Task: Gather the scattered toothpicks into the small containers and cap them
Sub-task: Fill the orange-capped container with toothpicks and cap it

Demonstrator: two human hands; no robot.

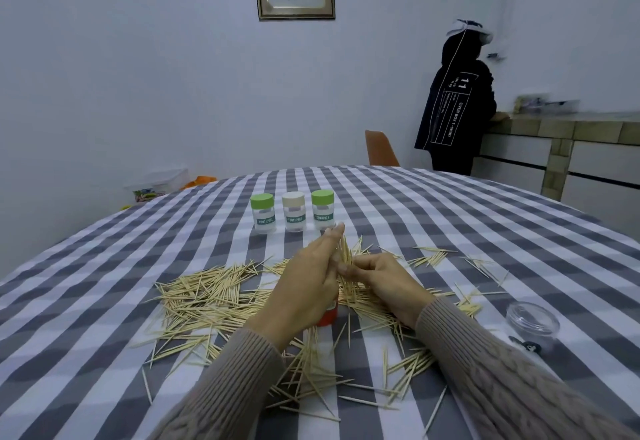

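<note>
While the checked counter (450, 218) carries loose toothpicks (207, 297) spread across its middle, both hands meet above the pile. Left hand (308, 284) and right hand (384, 284) each pinch one shared toothpick bundle (346, 252). Three capped containers (294, 212) stand in a row just beyond.

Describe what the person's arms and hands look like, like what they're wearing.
Both arms wear a taupe, grey-brown knit sweater. The left sleeve and right sleeve have a chunky cable pattern and ribbed cuffs at the wrists. The left hand and right hand are bare, with no gloves, rings or watch showing.
</note>
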